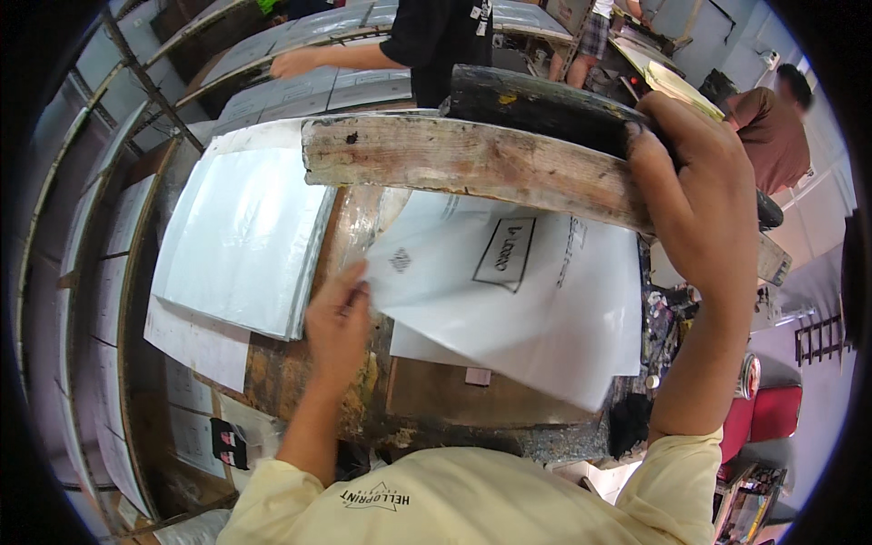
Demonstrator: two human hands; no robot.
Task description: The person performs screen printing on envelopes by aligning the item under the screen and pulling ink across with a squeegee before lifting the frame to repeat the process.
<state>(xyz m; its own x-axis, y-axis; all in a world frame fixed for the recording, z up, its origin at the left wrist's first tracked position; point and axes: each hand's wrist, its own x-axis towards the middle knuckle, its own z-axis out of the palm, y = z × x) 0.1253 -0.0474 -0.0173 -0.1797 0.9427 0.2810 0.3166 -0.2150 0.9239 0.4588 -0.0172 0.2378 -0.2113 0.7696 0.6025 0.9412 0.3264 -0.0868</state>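
My left hand pinches the left corner of a thin white sheet with black printing, maybe a plastic bag. The sheet is lifted and curved over the worktable, its lower edge blurred by motion. Above it, my right hand is wrapped round a paint-worn wooden bar, seemingly the near side of a raised printing frame, and a black ink-stained bar behind it. Most of those fingers are hidden, as is the rest of the frame. Left of my left hand lies a thick stack of blank white sheets.
The worktable is stained and scuffed. Ink-smeared clutter lines its right side. A drying rack with printed sheets stands left; more sheets lie beyond. A person in black works across from me; another in brown is right.
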